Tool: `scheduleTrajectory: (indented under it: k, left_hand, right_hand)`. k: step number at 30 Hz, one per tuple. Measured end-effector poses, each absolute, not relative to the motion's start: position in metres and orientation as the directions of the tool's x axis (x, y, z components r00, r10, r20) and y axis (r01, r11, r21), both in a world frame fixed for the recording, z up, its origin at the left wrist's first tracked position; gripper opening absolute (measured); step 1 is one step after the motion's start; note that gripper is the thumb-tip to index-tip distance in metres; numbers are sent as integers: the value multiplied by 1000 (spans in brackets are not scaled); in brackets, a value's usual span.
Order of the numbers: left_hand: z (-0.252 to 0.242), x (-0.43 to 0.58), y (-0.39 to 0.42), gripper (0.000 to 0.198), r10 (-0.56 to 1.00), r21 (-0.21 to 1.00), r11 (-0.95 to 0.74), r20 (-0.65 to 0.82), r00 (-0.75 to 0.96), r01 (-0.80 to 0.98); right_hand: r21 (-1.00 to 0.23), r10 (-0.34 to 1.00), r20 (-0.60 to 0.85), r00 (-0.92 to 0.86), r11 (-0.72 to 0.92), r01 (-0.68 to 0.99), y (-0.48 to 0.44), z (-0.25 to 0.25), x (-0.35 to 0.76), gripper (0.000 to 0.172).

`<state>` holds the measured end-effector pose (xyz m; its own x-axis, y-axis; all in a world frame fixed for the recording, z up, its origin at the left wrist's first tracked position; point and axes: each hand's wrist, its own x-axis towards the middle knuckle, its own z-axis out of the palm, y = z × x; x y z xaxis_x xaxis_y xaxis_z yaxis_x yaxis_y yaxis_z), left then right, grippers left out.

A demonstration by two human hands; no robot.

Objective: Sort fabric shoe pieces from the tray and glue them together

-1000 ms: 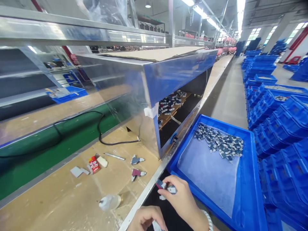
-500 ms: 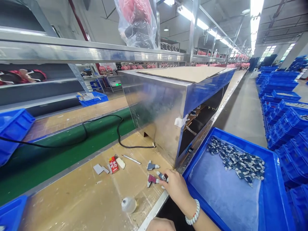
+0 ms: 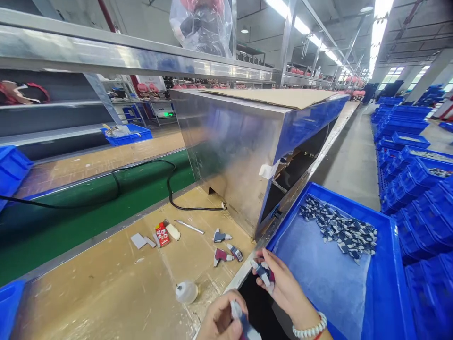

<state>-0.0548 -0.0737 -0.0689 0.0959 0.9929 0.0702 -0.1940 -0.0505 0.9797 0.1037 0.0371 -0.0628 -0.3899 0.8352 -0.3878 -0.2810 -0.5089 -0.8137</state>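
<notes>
My right hand (image 3: 283, 285), with a bead bracelet at the wrist, pinches a small blue and grey fabric piece (image 3: 262, 271) just off the bench edge. At the bottom of the view my left hand (image 3: 221, 318) is closed round several similar pieces (image 3: 240, 322). Three more pieces lie on the cardboard-covered bench: a grey one (image 3: 221, 235), a maroon one (image 3: 221, 256) and a small one (image 3: 235, 251) beside it. A blue tray (image 3: 385, 293) to the right holds a heap of such pieces (image 3: 341, 230) on a plastic sheet.
A steel tunnel box (image 3: 247, 141) stands on the bench behind the pieces, with a black cable (image 3: 170, 189) leading to it. A small white bottle (image 3: 186, 291), a red packet (image 3: 163, 234) and a pen (image 3: 190, 226) lie on the bench. A green belt (image 3: 88, 208) runs left; blue crates (image 3: 417, 160) are stacked right.
My right hand has drawn back from the bench, leaving a small piece beside the maroon one, and now holds another piece. My left hand has risen into view with pieces.
</notes>
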Motion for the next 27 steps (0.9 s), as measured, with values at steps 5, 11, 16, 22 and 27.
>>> scheduleTrajectory:
  k: [5, 11, 16, 22, 27]
  left_hand:
    - [-42, -44, -60, 30, 994, 996, -61, 55, -95, -59]
    - [-32, -35, -43, 28, 1000, 998, -18, 18, -6, -60]
    - [-33, -28, -45, 27, 990, 965, 63, -93, -107, -253]
    - [-31, -28, -48, 27, 974, 912, 143, -199, -108, -385]
    - [-32, -29, -48, 29, 972, 903, 165, -216, -88, -398]
  right_hand:
    - [-524, 723, -527, -448, -691, -498, 20, -66, 99, 51]
    - [-385, 728, -502, -467, -671, -633, 6, -56, 97, 40]
    - [-346, 727, -511, -459, -663, -664, 1, -48, 103, 32]
    - [-238, 665, -618, -418, -666, -707, -5, -38, 102, 30]
    - [-131, 606, -682, -408, -651, -748, -7, -33, 98, 23]
